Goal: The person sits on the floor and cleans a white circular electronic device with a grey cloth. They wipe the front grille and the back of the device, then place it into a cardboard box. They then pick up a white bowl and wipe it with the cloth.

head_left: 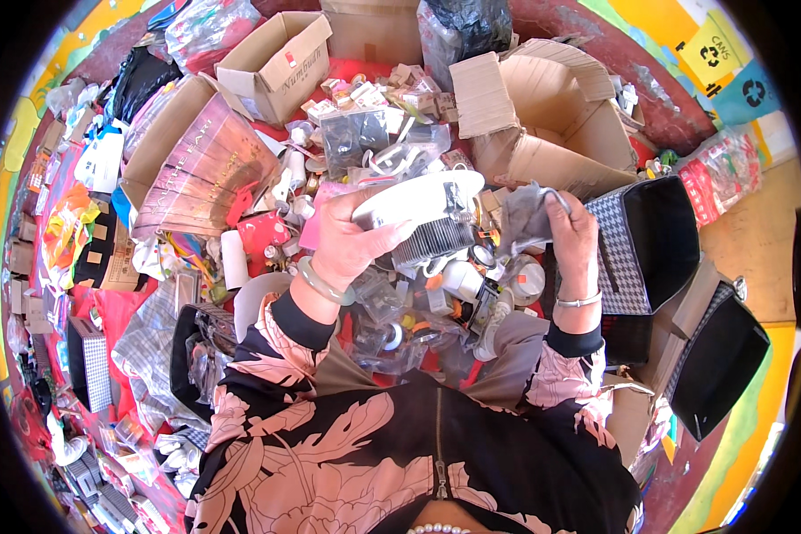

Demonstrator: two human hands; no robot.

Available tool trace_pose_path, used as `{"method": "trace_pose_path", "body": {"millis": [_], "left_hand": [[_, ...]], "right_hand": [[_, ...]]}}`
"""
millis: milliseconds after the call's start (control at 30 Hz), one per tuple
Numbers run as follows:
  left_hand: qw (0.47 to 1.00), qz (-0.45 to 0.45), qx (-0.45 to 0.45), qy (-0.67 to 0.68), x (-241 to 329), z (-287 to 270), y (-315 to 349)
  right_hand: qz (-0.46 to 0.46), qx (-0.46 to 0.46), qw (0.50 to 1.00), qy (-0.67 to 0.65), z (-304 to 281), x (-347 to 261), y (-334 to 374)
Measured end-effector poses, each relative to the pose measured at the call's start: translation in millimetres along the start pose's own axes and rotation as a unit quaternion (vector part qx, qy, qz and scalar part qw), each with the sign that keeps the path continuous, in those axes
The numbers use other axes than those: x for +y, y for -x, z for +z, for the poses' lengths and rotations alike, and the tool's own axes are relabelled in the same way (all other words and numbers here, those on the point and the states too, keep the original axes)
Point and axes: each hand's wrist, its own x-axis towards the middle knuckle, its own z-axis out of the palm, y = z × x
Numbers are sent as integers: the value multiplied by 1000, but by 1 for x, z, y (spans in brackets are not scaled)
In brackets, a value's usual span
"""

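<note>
Fingers of the left hand (343, 238) were closed on the edge of one fitting (418, 198), its white part smooth and rounded, its black part ribbed; it hung above the heap (418, 311), between the hands. The right hand (577, 230) pinched one crumpled grey wrap (523, 214), cloth or film, I couldn't tell. Two plain cardboard cartons (552, 111) gaped beyond, and two houndstooth-sided bins (618, 249) stood at the person's right. One white roll (233, 260) lay leftward. Red sheeting showed in patches; the wall (645, 89) behind was maroon.
</note>
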Motion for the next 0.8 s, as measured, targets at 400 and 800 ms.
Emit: {"method": "trace_pose_path", "body": {"millis": [400, 800], "left_hand": [[996, -34, 31, 73, -12, 7, -5], [985, -71, 70, 142, -17, 12, -5]], "right_hand": [[154, -105, 832, -523, 31, -28, 15], [-234, -94, 967, 37, 63, -47, 27]]}}
